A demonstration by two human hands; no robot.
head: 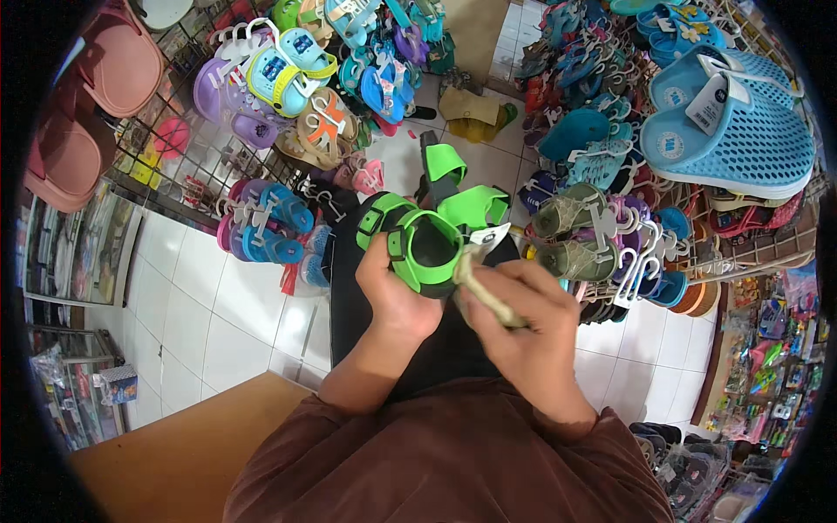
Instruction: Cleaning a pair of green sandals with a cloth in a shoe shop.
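Note:
My left hand (392, 294) grips a sandal with bright green straps (428, 248), black buckles and a black sole. Its thumb lies along the strap, near a buckle. The matching green sandal (474, 202) sits just beyond, close against the held one, sole pointing away. A white tag (489, 236) hangs at the pair's right side. In my right hand (523, 314) is a pale yellowish handle-like object (487, 294), blurred, with its upper end close to the sandal's right edge. Whether that end touches the strap I cannot tell.
Clogs and sandals on white hangers crowd the wire rack (157, 118) at left. More footwear fills the rack on the right, with light blue clogs (732, 124) foremost. A brown tabletop (189, 451) is at lower left. White floor tiles (209, 294) show between.

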